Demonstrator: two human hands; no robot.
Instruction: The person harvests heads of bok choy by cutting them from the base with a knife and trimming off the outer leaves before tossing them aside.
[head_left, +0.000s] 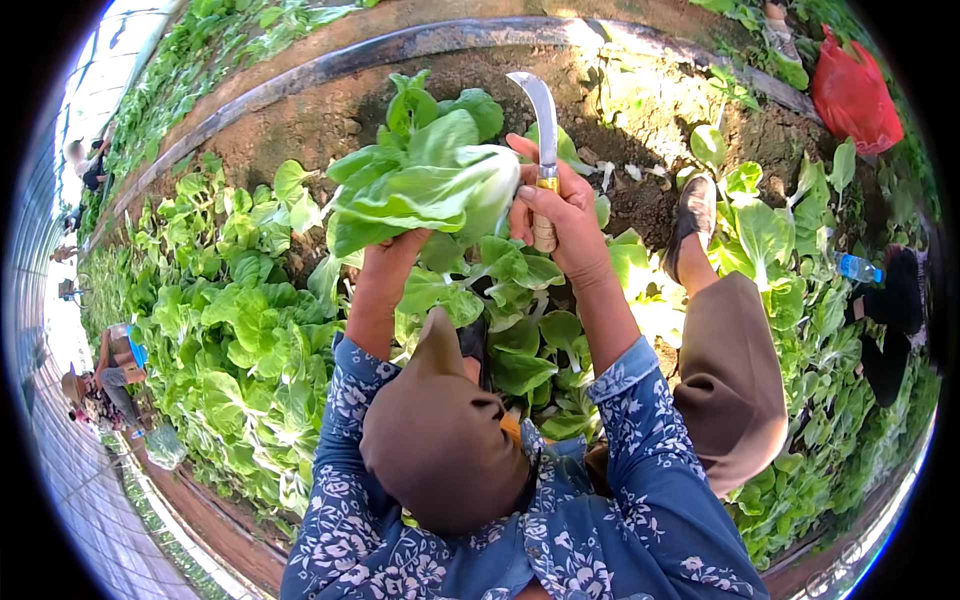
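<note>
A head of leafy greens (435, 184), like a young Chinese cabbage, is held up in front of me with its pale base turned right. My left hand (401, 244) grips it from below, the fingers mostly hidden under the leaves. In my right hand (566, 206) is a curved harvesting knife (545, 112), its short wooden handle in the palm and its hooked blade pointing up and away. The fingertips of that hand touch or nearly touch the cabbage's white base. Below both hands, more green plants (517, 322) grow from the soil.
A dense bed of greens (247, 322) spreads left. A dark edging strip (420, 43) crosses the bare soil (300, 112) ahead. Far right are a red plastic bag (855, 97) and a water bottle (859, 268). Other people (101, 390) are at the far left.
</note>
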